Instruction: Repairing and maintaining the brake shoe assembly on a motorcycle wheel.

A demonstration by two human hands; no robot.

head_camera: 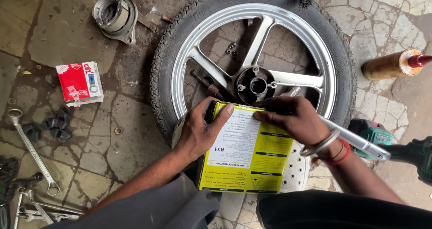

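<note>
Below the wheel hub (257, 85), a yellow box (247, 150) is held between both hands over the alloy wheel (252, 53) on the cracked floor (112, 139). The left hand (202, 130) is wrapped around the box's ten o'clock corner, its grip pressed onto the edge. The right hand (292, 118) is laid on the top edge at one o'clock, fingers pinching the flap. A red box (80, 82) is seen at nine o'clock.
</note>
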